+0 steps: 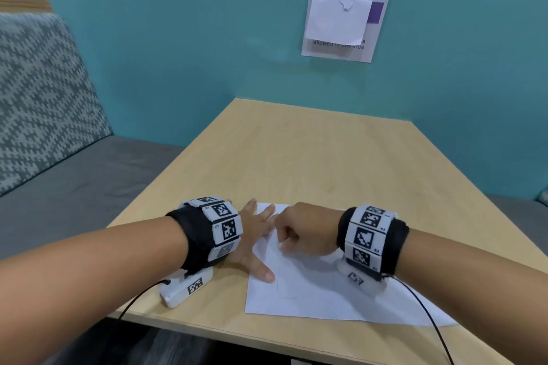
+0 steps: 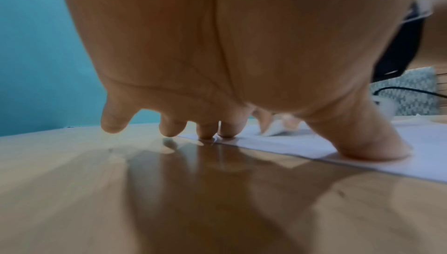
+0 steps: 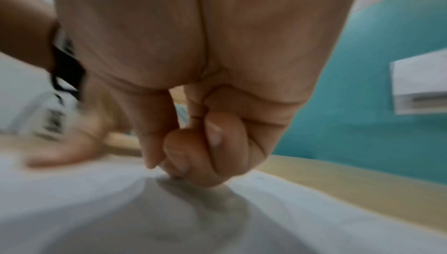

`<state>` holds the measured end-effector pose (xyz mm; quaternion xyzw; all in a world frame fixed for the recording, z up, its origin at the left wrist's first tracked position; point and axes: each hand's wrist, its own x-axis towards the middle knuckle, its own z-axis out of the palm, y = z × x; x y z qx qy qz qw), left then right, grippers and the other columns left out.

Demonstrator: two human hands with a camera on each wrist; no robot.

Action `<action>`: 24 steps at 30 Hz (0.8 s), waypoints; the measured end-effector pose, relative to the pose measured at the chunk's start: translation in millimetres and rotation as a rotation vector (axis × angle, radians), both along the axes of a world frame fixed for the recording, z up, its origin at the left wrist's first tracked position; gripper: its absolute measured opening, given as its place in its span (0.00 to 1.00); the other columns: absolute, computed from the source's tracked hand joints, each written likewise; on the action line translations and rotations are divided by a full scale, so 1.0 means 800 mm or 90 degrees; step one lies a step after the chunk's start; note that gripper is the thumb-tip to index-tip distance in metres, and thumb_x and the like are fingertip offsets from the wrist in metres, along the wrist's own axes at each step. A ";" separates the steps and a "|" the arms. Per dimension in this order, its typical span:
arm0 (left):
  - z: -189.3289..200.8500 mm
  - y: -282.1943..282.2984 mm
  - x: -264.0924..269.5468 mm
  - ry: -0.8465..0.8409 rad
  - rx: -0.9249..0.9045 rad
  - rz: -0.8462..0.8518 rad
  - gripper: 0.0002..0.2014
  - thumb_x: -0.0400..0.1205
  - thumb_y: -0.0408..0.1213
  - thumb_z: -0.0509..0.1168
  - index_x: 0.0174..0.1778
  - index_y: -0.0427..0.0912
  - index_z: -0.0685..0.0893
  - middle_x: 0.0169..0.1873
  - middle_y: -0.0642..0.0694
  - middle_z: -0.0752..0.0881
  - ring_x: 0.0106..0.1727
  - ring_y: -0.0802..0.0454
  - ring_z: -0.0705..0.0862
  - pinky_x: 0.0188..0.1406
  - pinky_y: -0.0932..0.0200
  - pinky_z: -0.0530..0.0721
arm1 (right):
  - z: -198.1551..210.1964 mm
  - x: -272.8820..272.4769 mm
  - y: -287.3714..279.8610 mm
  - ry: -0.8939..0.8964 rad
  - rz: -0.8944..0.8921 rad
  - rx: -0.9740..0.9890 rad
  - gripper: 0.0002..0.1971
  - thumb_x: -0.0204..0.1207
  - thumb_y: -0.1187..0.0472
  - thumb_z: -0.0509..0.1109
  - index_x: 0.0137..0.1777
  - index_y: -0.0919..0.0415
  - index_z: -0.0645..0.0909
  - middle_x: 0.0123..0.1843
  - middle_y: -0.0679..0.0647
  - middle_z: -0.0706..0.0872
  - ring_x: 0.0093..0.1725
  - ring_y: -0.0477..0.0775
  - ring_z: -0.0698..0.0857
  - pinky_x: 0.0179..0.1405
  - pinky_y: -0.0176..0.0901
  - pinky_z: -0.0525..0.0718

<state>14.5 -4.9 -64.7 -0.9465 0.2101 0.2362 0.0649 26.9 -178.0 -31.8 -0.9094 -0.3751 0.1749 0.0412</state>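
A white sheet of paper (image 1: 311,290) lies on the light wooden table (image 1: 311,157) near its front edge. My left hand (image 1: 258,243) is spread flat, fingertips and thumb pressing the sheet's left edge. In the left wrist view the thumb and two fingertips of the left hand (image 2: 278,105) rest on the paper (image 2: 302,149). My right hand (image 1: 284,234) is curled over the sheet's far part. The blurred right wrist view shows the right hand (image 3: 174,162) with thumb and forefinger tips together on the paper (image 3: 314,210). The left wrist view shows a small raised flap (image 2: 273,131) pinched between them.
A white sensor box (image 1: 186,287) with a black cable lies on the table by my left wrist. A grey bench (image 1: 74,181) with a patterned cushion runs along the left. A teal wall with a notice (image 1: 344,27) stands behind the table.
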 end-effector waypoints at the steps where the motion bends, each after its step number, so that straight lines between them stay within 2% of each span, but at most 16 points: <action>1: 0.000 0.000 0.000 -0.001 -0.002 -0.004 0.59 0.72 0.74 0.66 0.86 0.58 0.33 0.87 0.51 0.35 0.86 0.36 0.34 0.79 0.25 0.45 | -0.001 -0.010 0.002 0.019 0.020 0.006 0.04 0.77 0.62 0.67 0.42 0.60 0.79 0.34 0.50 0.82 0.35 0.50 0.76 0.33 0.38 0.73; 3: -0.002 0.001 0.001 -0.002 -0.003 -0.006 0.59 0.72 0.74 0.65 0.86 0.56 0.33 0.87 0.51 0.35 0.86 0.36 0.34 0.79 0.26 0.46 | 0.000 -0.003 0.002 0.009 0.007 -0.006 0.04 0.77 0.61 0.67 0.41 0.59 0.79 0.33 0.47 0.80 0.35 0.51 0.77 0.35 0.39 0.73; 6: -0.005 0.002 0.002 0.003 -0.004 0.008 0.61 0.72 0.74 0.66 0.87 0.55 0.32 0.87 0.53 0.34 0.86 0.38 0.32 0.79 0.26 0.45 | 0.004 0.024 -0.006 -0.027 -0.060 0.002 0.13 0.75 0.60 0.68 0.44 0.73 0.83 0.34 0.60 0.81 0.35 0.55 0.75 0.35 0.45 0.74; 7: -0.006 0.002 0.003 0.000 -0.009 0.007 0.61 0.71 0.74 0.66 0.86 0.56 0.32 0.87 0.53 0.34 0.86 0.38 0.33 0.79 0.26 0.46 | 0.003 0.021 -0.005 -0.022 -0.054 0.002 0.13 0.75 0.60 0.67 0.45 0.74 0.83 0.35 0.62 0.81 0.34 0.55 0.75 0.35 0.47 0.76; 10: -0.009 0.003 0.004 -0.024 -0.011 -0.018 0.58 0.70 0.75 0.65 0.87 0.60 0.37 0.88 0.52 0.38 0.87 0.37 0.38 0.77 0.23 0.53 | -0.004 -0.002 0.003 0.012 0.025 0.006 0.07 0.76 0.62 0.68 0.44 0.67 0.82 0.38 0.58 0.84 0.36 0.53 0.77 0.40 0.47 0.80; 13: -0.011 0.003 0.006 -0.021 0.004 -0.015 0.59 0.70 0.77 0.64 0.86 0.59 0.35 0.87 0.54 0.37 0.87 0.38 0.37 0.78 0.23 0.52 | 0.004 0.019 -0.002 -0.018 -0.027 0.004 0.10 0.76 0.60 0.69 0.45 0.68 0.84 0.40 0.60 0.87 0.37 0.54 0.79 0.43 0.50 0.83; 15: -0.012 0.003 0.008 -0.015 0.004 -0.008 0.60 0.69 0.77 0.64 0.86 0.59 0.34 0.87 0.53 0.36 0.86 0.37 0.36 0.78 0.24 0.51 | 0.004 0.025 -0.004 -0.026 -0.040 0.013 0.09 0.75 0.59 0.69 0.45 0.67 0.84 0.39 0.58 0.86 0.39 0.56 0.81 0.43 0.50 0.83; 18: -0.015 0.004 0.010 -0.024 -0.003 -0.019 0.58 0.70 0.77 0.64 0.87 0.59 0.38 0.88 0.52 0.37 0.86 0.35 0.38 0.76 0.25 0.53 | -0.007 -0.004 0.001 0.011 0.033 -0.021 0.13 0.75 0.59 0.66 0.46 0.72 0.83 0.39 0.65 0.85 0.35 0.55 0.78 0.42 0.55 0.83; 20: -0.019 0.006 0.011 -0.018 0.001 -0.008 0.60 0.69 0.78 0.64 0.87 0.57 0.36 0.87 0.53 0.35 0.86 0.36 0.34 0.78 0.27 0.49 | -0.008 -0.005 -0.004 0.012 0.032 -0.026 0.15 0.75 0.59 0.66 0.46 0.74 0.82 0.40 0.69 0.85 0.34 0.53 0.74 0.39 0.54 0.82; 22: -0.019 0.005 0.011 -0.019 0.008 -0.005 0.62 0.69 0.78 0.63 0.87 0.55 0.33 0.87 0.54 0.34 0.86 0.37 0.33 0.78 0.28 0.48 | -0.002 0.014 -0.013 -0.008 -0.022 -0.012 0.15 0.73 0.59 0.66 0.45 0.74 0.81 0.44 0.71 0.87 0.33 0.53 0.72 0.34 0.49 0.77; 24: -0.016 0.004 0.009 -0.021 0.014 -0.004 0.62 0.70 0.77 0.63 0.87 0.53 0.33 0.87 0.53 0.34 0.86 0.38 0.34 0.79 0.28 0.49 | -0.002 0.014 -0.016 -0.017 -0.033 -0.007 0.14 0.73 0.59 0.66 0.45 0.74 0.81 0.44 0.71 0.87 0.33 0.54 0.72 0.34 0.45 0.74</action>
